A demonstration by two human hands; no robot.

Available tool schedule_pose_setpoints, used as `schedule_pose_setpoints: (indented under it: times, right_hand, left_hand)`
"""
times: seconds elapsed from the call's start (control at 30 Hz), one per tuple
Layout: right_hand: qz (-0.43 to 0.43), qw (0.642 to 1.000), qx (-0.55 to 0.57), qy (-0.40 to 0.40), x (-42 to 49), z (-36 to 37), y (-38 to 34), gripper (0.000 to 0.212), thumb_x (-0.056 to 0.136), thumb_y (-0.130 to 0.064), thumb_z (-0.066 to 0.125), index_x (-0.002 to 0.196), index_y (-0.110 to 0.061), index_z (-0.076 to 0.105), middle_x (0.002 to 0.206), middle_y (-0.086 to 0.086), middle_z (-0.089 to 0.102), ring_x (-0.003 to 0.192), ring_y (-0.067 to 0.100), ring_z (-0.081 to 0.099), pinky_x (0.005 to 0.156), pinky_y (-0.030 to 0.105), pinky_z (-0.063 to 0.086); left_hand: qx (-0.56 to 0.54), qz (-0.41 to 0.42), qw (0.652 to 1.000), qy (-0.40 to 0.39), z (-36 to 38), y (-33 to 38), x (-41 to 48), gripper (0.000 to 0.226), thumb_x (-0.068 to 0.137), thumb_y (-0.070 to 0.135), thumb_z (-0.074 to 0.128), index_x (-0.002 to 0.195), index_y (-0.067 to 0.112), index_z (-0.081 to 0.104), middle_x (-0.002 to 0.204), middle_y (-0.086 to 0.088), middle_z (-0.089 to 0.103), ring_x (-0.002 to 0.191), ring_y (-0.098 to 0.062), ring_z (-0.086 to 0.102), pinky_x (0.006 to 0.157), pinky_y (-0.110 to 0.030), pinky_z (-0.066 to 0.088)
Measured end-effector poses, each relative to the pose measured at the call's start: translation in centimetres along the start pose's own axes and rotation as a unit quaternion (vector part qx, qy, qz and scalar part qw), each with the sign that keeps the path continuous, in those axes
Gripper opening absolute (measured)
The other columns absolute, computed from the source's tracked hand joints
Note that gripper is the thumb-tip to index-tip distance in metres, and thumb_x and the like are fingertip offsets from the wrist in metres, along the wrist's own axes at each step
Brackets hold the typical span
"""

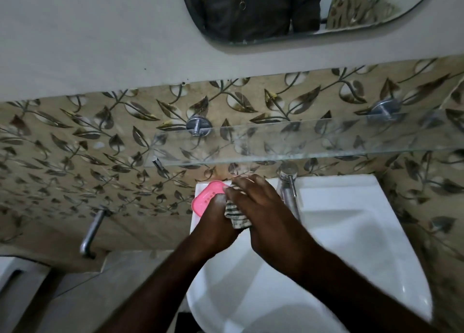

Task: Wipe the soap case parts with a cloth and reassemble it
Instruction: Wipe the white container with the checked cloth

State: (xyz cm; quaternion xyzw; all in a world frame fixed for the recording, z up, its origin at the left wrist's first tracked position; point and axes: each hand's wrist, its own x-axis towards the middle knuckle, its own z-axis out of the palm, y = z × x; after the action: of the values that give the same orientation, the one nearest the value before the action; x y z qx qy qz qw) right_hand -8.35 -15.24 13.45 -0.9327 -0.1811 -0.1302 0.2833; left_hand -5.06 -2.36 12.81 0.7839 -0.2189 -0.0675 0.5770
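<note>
The right hand lies over the striped cloth with its fingers bent down around it, pressing the cloth toward the back left corner of the white sink. The left hand touches the right hand, and its curled fingers hold the near end of the pink soap case part. Exactly how the fingertips sit under it cannot be seen. The case part lies on the sink's back left corner, and a fold of the cloth hangs between the two hands. A chrome faucet stands at the sink's back rim, just right of the hands. A glass shelf hangs above the sink, with a mirror higher still. A metal wall tap sticks out left of the sink.
</note>
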Motion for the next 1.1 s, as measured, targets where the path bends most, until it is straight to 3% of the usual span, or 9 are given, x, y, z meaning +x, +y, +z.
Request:
schedule_pose_setpoints:
  times: [0.2, 0.3, 0.43, 0.6, 0.7, 0.83, 0.93, 1.0, 1.1]
  right_hand:
    - [0.139, 0.972, 0.189, 0.022, 0.9, -0.3, 2.1, 0.076, 0.068, 0.006, 0.039, 0.141, -0.017, 0.046, 0.142, 0.004, 0.049, 0.130, 0.019, 0.047, 0.108, 0.017, 0.034]
    - [0.119, 0.980, 0.149, 0.054, 0.4, -0.7, 0.2, 0.073, 0.070, -0.004, 0.029, 0.141, -0.010, 0.046, 0.142, 0.010, 0.049, 0.130, 0.015, 0.043, 0.111, 0.017, 0.026]
    - [0.002, 0.998, -0.008, 0.055, -0.3, 0.4, -0.5, 0.072, 0.066, 0.002, 0.029, 0.136, -0.004, 0.047, 0.138, 0.015, 0.051, 0.132, 0.033, 0.039, 0.114, 0.033, 0.023]
    - [0.127, 0.977, 0.169, 0.015, 0.3, -0.6, 1.7, 0.071, 0.076, 0.001, 0.033, 0.144, -0.021, 0.037, 0.131, 0.004, 0.054, 0.113, 0.027, 0.058, 0.083, 0.011, 0.048]
    - [0.058, 0.994, 0.061, 0.066, -0.1, 0.0, -0.6, 0.071, 0.071, -0.009, 0.024, 0.139, -0.009, 0.045, 0.140, 0.008, 0.048, 0.132, 0.032, 0.043, 0.112, 0.025, 0.025]
    - [0.017, 0.998, 0.046, 0.032, 0.2, 0.2, -0.6, 0.074, 0.068, -0.008, 0.025, 0.138, -0.008, 0.047, 0.141, 0.011, 0.048, 0.134, 0.029, 0.037, 0.115, 0.035, 0.023]
    - [0.097, 0.964, 0.246, 0.006, 1.0, -1.3, 1.2, 0.065, 0.077, -0.002, 0.039, 0.142, -0.011, 0.044, 0.143, 0.007, 0.047, 0.135, 0.017, 0.041, 0.113, 0.019, 0.026]
    - [0.163, 0.919, 0.360, -0.023, 1.0, -2.2, 1.9, 0.061, 0.084, 0.001, 0.048, 0.140, -0.023, 0.045, 0.135, -0.003, 0.056, 0.126, 0.009, 0.051, 0.107, 0.023, 0.038]
    - [0.229, 0.848, 0.476, -0.045, 0.9, -2.2, 1.8, 0.057, 0.084, 0.011, 0.043, 0.120, -0.029, 0.060, 0.110, -0.007, 0.072, 0.101, 0.009, 0.067, 0.085, 0.027, 0.053]
  left_hand:
    - [0.010, 0.036, 0.998, 0.046, 0.6, -0.9, -0.4, 0.017, 0.073, -0.009, 0.061, 0.076, 0.008, 0.060, 0.073, -0.021, 0.058, 0.062, -0.023, 0.050, 0.054, -0.052, 0.046]
    - [0.009, 0.063, 0.997, 0.044, 0.6, -0.8, -0.4, 0.014, 0.076, -0.004, 0.065, 0.080, 0.009, 0.063, 0.075, -0.018, 0.062, 0.065, -0.021, 0.054, 0.057, -0.051, 0.047]
    - [-0.001, 0.103, 0.994, 0.029, -0.1, -0.7, -0.5, 0.016, 0.081, 0.007, 0.070, 0.086, 0.021, 0.067, 0.084, 0.015, 0.067, 0.077, -0.009, 0.063, 0.065, -0.034, 0.054]
    - [0.021, 0.016, 0.997, 0.069, 0.6, -0.6, -0.6, 0.017, 0.071, 0.001, 0.062, 0.065, 0.016, 0.059, 0.063, 0.012, 0.049, 0.057, -0.004, 0.043, 0.048, -0.029, 0.035]
    - [0.051, 0.059, 0.997, 0.021, -0.1, -0.5, 0.0, 0.017, 0.073, -0.002, 0.064, 0.072, 0.015, 0.063, 0.069, 0.008, 0.061, 0.063, -0.005, 0.055, 0.056, -0.028, 0.045]
    - [0.003, 0.047, 0.999, 0.004, -0.6, -0.5, 0.0, 0.018, 0.073, 0.003, 0.068, 0.073, 0.021, 0.063, 0.073, 0.016, 0.067, 0.069, 0.004, 0.059, 0.062, -0.018, 0.047]
    - [-0.091, -0.026, 0.995, 0.034, -0.8, -0.1, -0.2, 0.023, 0.064, 0.017, 0.077, 0.082, 0.006, 0.067, 0.074, -0.002, 0.072, 0.068, -0.014, 0.065, 0.064, -0.033, 0.054]
    - [-0.175, -0.070, 0.980, 0.069, -0.9, 0.2, 0.1, 0.046, 0.064, 0.018, 0.083, 0.102, -0.002, 0.065, 0.092, -0.019, 0.074, 0.081, -0.033, 0.070, 0.074, -0.045, 0.059]
    - [-0.290, -0.116, 0.939, 0.144, -1.1, 0.5, 0.9, 0.032, 0.073, 0.008, 0.077, 0.101, -0.003, 0.066, 0.090, -0.021, 0.073, 0.077, -0.032, 0.070, 0.069, -0.042, 0.059]
